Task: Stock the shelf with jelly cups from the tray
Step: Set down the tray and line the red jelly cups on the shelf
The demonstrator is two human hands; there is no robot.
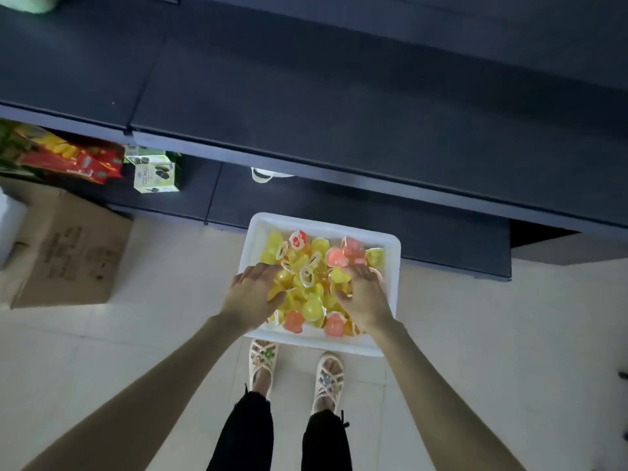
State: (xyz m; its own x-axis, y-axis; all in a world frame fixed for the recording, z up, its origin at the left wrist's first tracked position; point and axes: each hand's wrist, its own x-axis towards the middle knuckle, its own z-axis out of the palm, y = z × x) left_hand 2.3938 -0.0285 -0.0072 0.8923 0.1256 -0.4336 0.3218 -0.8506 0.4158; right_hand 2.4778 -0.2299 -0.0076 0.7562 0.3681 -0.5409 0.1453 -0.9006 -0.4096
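Head view: a white tray (323,223) is seen on the pale floor, just in front of the lowest dark shelf (339,107). It is heaped with yellow and pink jelly cups (314,248). The left hand (253,294) is laid on the left of the heap, fingers spread and lightly bent. The right hand (365,297) is set on the right of the heap, fingers bent down among the cups. Whether any cup is gripped cannot be told. A cardboard box (71,260) is noted well to the left.
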